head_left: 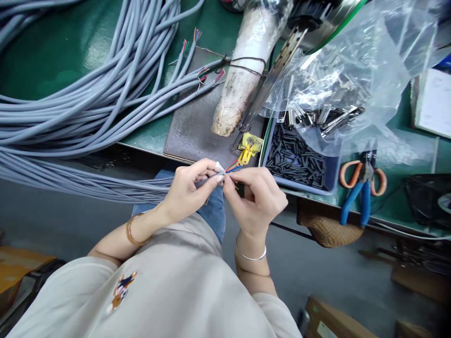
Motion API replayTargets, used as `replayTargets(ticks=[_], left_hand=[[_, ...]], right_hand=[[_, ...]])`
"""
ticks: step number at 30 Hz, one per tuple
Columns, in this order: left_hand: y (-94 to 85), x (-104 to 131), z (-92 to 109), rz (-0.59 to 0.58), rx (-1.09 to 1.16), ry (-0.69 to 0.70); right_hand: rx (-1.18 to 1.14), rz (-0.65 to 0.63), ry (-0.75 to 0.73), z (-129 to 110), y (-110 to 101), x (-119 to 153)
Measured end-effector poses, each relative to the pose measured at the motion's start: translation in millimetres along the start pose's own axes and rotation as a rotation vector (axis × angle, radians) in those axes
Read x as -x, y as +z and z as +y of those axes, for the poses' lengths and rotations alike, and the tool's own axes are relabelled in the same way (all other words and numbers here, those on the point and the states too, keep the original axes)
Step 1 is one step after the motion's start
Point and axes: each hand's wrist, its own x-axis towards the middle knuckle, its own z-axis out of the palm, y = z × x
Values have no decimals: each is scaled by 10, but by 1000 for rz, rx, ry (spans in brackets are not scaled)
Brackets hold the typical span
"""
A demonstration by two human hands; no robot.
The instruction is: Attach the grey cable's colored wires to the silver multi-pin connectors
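My left hand pinches the end of a grey cable just off the table's front edge. White covers sit on its fingertips. Close beside it, my right hand has thumb and forefinger pressed together on the thin coloured wires that fan out of the cable. Beyond the fingertips is a small yellow clamp-like piece, resting by a yellow pad on a dark plate. The wires run up to that yellow piece; how they meet it is too small to tell.
A thick bundle of grey cables covers the table's left side. A white wrapped tube stands over the plate. A blue tray holds black sleeves. Clear bags, pliers and scissors with orange handles lie right.
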Motion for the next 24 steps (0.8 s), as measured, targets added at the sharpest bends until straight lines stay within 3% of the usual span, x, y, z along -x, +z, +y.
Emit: replayTargets(ticks=[3, 6, 9, 11, 18, 24], left_hand=[[-29, -31, 55, -103, 206, -169], [-58, -61, 89, -149, 279, -269], [-84, -75, 104, -165, 294, -291], [-101, -77, 110, -188, 306, -299], [-131, -82, 132, -207, 325, -331], [-120, -83, 118, -199, 321, -319]], right_hand=[[31, -28, -138, 62, -62, 37], [-48, 56, -21, 83, -133, 51], [-110, 155, 187, 74, -169, 37], [-123, 140, 239, 67, -169, 18], [-119, 23, 147, 50, -132, -20], [-106, 7, 143, 60, -133, -6]])
